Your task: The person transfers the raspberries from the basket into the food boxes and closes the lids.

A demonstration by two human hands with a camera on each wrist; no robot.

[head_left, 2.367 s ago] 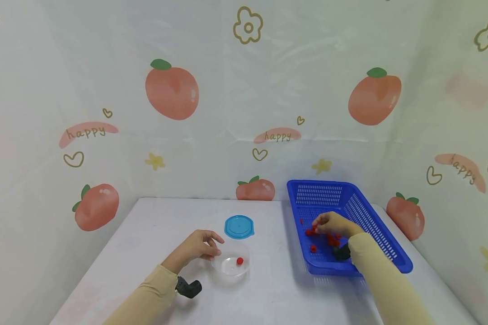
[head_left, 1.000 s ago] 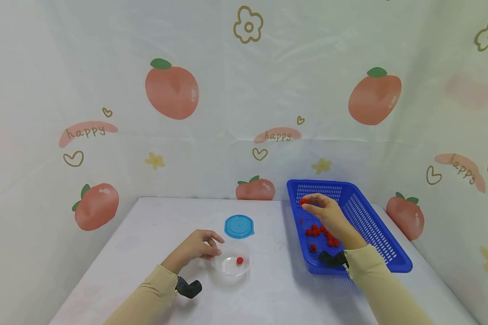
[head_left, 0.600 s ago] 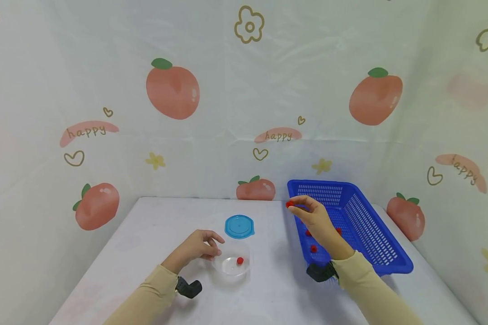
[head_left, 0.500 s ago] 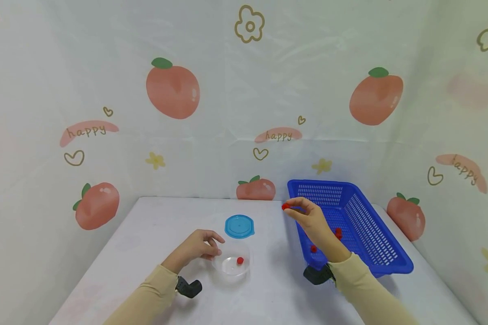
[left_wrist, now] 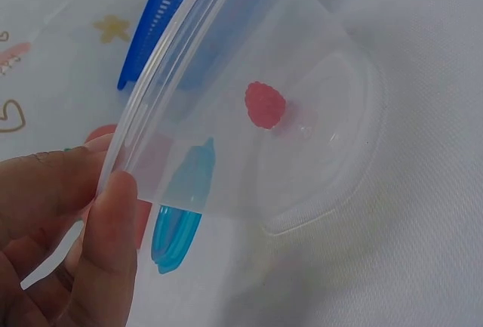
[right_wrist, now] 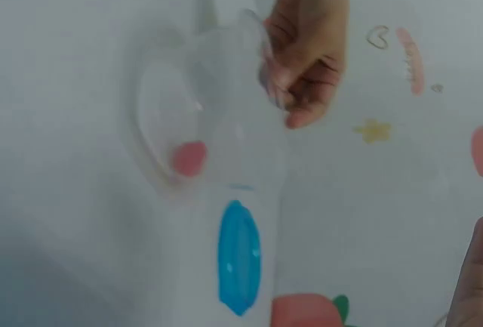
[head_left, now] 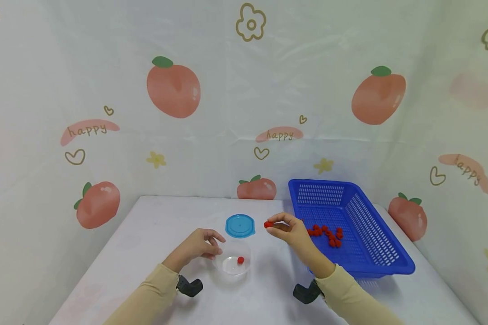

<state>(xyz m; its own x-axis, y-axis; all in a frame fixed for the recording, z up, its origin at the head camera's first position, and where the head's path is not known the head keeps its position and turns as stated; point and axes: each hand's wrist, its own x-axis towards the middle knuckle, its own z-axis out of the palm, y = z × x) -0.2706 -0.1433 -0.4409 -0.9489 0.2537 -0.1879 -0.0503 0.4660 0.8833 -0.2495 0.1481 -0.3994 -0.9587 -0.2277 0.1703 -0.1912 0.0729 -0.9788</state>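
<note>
Raspberries (head_left: 268, 224): right hand (head_left: 291, 233) pinches one, left hand (head_left: 198, 246) grips a tub (left_wrist: 226, 63) holding one; basket (head_left: 363, 243) holds perhaps eleven.

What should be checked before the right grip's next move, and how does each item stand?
1. Red berry secured in the right grip: ok, pinched between thumb and fingers.
2. Clear bowl steadied: ok, the left grip pinches its rim.
3. Bowl uncovered: ok, the blue lid lies off it on the table.
4. Red berry over the bowl: not ok, it is off to one side.
5. Firmness of the right grip's pinch: cannot tell, the right wrist view does not show it.
</note>
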